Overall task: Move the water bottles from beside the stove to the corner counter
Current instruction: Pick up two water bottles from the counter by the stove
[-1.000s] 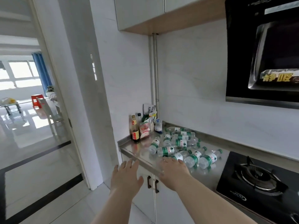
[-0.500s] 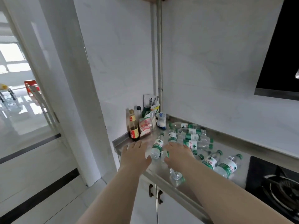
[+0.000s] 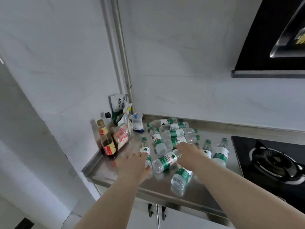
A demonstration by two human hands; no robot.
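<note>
Several clear water bottles with green labels and caps lie scattered on the steel counter [image 3: 105, 172] between the corner and the stove [image 3: 272, 162]. My left hand [image 3: 133, 164] is stretched out flat with its fingers apart, its thumb side against a small bottle [image 3: 146, 152]. My right hand [image 3: 189, 152] hovers spread over the pile, just right of a lying bottle [image 3: 165, 160]. Another bottle [image 3: 181, 177] lies under my right forearm near the front edge. Two bottles [image 3: 221, 152] lie closest to the stove. Neither hand grips anything.
A brown sauce bottle [image 3: 107, 142], a dark-capped bottle [image 3: 108, 115] and food packets [image 3: 122, 134] stand in the corner by the wall pipe [image 3: 122, 55]. A black range hood [image 3: 272, 38] hangs at the upper right. Cabinet doors with black handles [image 3: 150, 210] are below the counter.
I have come closer and the view has tilted down onto the counter. Both hands have reached forward from the counter's front edge to over the bottles.
</note>
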